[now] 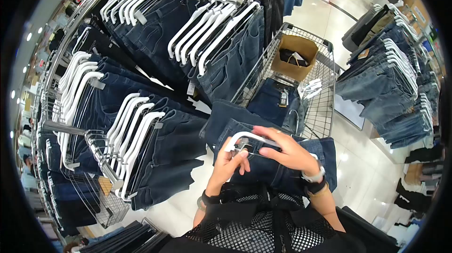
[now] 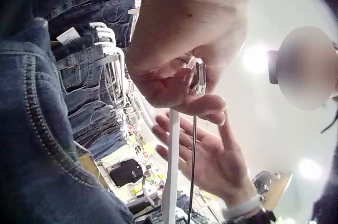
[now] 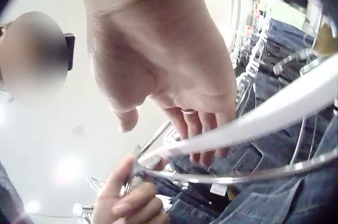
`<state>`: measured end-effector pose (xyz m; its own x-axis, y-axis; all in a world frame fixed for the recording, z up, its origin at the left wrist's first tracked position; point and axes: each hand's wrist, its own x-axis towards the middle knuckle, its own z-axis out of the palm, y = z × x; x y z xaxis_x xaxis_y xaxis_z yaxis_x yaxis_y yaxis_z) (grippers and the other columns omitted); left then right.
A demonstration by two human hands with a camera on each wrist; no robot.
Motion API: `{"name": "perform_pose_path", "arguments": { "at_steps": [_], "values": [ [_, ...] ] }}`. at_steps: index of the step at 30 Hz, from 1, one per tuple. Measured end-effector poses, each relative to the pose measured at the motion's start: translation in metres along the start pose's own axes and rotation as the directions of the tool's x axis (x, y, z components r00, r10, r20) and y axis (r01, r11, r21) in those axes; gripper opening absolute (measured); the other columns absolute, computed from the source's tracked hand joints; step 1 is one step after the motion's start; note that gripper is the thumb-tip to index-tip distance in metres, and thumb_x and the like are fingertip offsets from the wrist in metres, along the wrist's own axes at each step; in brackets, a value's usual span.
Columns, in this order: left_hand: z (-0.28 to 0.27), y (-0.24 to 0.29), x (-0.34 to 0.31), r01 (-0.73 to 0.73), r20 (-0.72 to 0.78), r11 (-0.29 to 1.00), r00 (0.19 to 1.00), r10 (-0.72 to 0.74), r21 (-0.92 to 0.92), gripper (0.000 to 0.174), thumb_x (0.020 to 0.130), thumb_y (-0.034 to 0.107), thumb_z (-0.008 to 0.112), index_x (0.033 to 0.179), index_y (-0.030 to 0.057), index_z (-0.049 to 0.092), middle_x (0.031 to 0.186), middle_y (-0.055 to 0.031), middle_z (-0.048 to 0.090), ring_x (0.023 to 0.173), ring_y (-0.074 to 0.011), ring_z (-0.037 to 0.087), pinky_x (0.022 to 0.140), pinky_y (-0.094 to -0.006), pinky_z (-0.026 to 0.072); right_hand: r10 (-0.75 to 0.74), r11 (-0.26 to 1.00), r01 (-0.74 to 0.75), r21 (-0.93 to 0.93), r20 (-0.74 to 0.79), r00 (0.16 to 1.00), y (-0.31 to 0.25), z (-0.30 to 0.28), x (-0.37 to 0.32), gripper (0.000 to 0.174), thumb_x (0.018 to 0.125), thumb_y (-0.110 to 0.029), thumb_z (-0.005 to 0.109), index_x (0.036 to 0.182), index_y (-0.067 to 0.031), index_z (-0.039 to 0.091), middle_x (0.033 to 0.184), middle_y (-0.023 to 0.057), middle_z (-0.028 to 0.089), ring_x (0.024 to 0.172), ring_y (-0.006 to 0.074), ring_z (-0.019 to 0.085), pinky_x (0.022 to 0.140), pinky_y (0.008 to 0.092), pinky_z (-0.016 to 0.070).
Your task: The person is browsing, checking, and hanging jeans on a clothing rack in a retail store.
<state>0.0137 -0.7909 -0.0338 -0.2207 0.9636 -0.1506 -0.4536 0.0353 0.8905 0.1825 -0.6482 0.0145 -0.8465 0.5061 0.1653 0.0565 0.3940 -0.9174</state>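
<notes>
My left hand pinches the clip end of a white hanger, thumb and fingers curled round the metal clip. A thin metal rod runs beside the hanger's white bar. The right hand is spread at the hanger's other side; the right wrist view shows its fingers extended behind the white bar and its thumb apart. Under both hands, dark blue jeans lie folded over the near end of a wire shopping cart.
In the cart are a brown paper bag, more folded jeans with a tag, and several loose white hangers. Metal racks of hanging jeans crowd the left; another rack of denim stands right. Pale tiled floor shows between.
</notes>
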Motion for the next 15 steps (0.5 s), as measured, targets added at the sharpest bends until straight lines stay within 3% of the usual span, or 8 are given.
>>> {"name": "perform_pose_path", "arguments": {
  "at_steps": [1, 2, 7, 9, 10, 11, 13, 15],
  "values": [
    [0.007, 0.007, -0.010, 0.015, -0.043, 1.000, 0.999, -0.014, 0.019, 0.027, 0.097, 0.010, 0.055, 0.121, 0.0018, 0.046, 0.067, -0.0038, 0.057, 0.053, -0.0127, 0.060, 0.044, -0.0199, 0.0418, -0.015, 0.990, 0.002, 0.142, 0.093, 0.996, 0.007, 0.014, 0.017, 0.044, 0.091, -0.028, 0.068, 0.124, -0.0007, 0.058, 0.109, 0.0173, 0.065, 0.098, 0.0259, 0.063, 0.087, 0.0343, 0.0483],
    [0.006, 0.007, -0.015, 0.038, -0.058, 0.995, 0.998, -0.033, 0.092, 0.026, 0.097, 0.011, 0.055, 0.120, 0.0016, 0.047, 0.067, -0.0037, 0.058, 0.053, -0.0112, 0.059, 0.045, -0.0192, 0.0411, 0.229, 0.916, -0.311, 0.255, 0.307, 0.924, 0.003, 0.015, 0.023, 0.039, 0.090, -0.029, 0.070, 0.116, -0.0009, 0.062, 0.093, 0.0077, 0.066, 0.081, 0.0129, 0.059, 0.072, 0.0272, 0.0472],
    [0.000, 0.024, -0.023, 0.164, 0.065, 0.927, 0.978, -0.197, 0.337, 0.041, 0.095, 0.017, 0.061, 0.129, 0.0024, 0.045, 0.075, -0.0063, 0.062, 0.061, -0.0086, 0.058, 0.054, -0.0226, 0.0437, 0.182, 0.895, -0.296, 0.334, 0.331, 0.926, 0.000, 0.012, 0.027, 0.030, 0.088, -0.025, 0.073, 0.105, -0.0010, 0.064, 0.078, -0.0034, 0.058, 0.070, 0.0031, 0.047, 0.060, 0.0209, 0.0376],
    [-0.021, 0.036, -0.012, 0.027, 0.152, 0.791, 0.977, -0.151, 0.612, 0.047, 0.090, 0.019, 0.067, 0.129, 0.0020, 0.045, 0.090, -0.0078, 0.063, 0.075, -0.0114, 0.061, 0.062, -0.0232, 0.0463, 0.265, 0.901, -0.363, 0.237, 0.363, 0.893, -0.007, -0.001, 0.030, 0.032, 0.086, -0.026, 0.075, 0.104, -0.0018, 0.065, 0.076, -0.0041, 0.056, 0.069, 0.0030, 0.046, 0.059, 0.0207, 0.0367],
    [-0.043, 0.036, -0.003, 0.065, 0.238, 0.840, 0.945, -0.226, 0.538, 0.055, 0.086, 0.021, 0.072, 0.131, 0.0033, 0.045, 0.105, -0.0101, 0.060, 0.087, -0.0145, 0.061, 0.070, -0.0262, 0.0487, 0.231, 0.917, -0.312, 0.250, 0.305, 0.924, -0.004, -0.002, 0.030, 0.032, 0.084, -0.027, 0.077, 0.102, -0.0029, 0.066, 0.075, -0.0048, 0.054, 0.069, 0.0027, 0.045, 0.058, 0.0211, 0.0357],
    [-0.070, 0.030, 0.022, -0.058, 0.169, 0.874, 0.985, -0.027, 0.482, 0.061, 0.083, 0.021, 0.075, 0.134, 0.0056, 0.045, 0.114, -0.0121, 0.057, 0.097, -0.0159, 0.059, 0.075, -0.0274, 0.0497, 0.306, 0.916, -0.355, 0.186, 0.248, 0.919, -0.015, -0.016, 0.036, 0.032, 0.084, -0.027, 0.077, 0.102, -0.0028, 0.066, 0.074, -0.0052, 0.053, 0.066, 0.0027, 0.043, 0.056, 0.0214, 0.0348],
    [-0.074, 0.035, 0.036, -0.072, 0.078, 0.798, 0.996, 0.032, 0.598, 0.064, 0.085, 0.027, 0.073, 0.138, 0.0072, 0.044, 0.120, -0.0179, 0.053, 0.110, -0.0237, 0.055, 0.089, -0.0327, 0.0481, 0.223, 0.944, -0.247, 0.220, 0.128, 0.966, -0.008, -0.011, 0.038, 0.031, 0.085, -0.026, 0.076, 0.103, -0.0034, 0.065, 0.071, -0.0056, 0.051, 0.064, 0.0027, 0.042, 0.054, 0.0215, 0.0338],
    [-0.084, 0.022, 0.061, -0.186, 0.174, 0.460, 0.982, 0.068, 0.868, 0.064, 0.087, 0.037, 0.069, 0.139, 0.0095, 0.044, 0.124, -0.0231, 0.051, 0.122, -0.0340, 0.049, 0.102, -0.0382, 0.0410, 0.224, 0.971, -0.229, 0.064, 0.075, 0.972, -0.019, -0.025, 0.046, 0.033, 0.086, -0.028, 0.074, 0.107, -0.0045, 0.063, 0.068, -0.0035, 0.049, 0.061, 0.0046, 0.040, 0.053, 0.0230, 0.0333]
  ]
}}
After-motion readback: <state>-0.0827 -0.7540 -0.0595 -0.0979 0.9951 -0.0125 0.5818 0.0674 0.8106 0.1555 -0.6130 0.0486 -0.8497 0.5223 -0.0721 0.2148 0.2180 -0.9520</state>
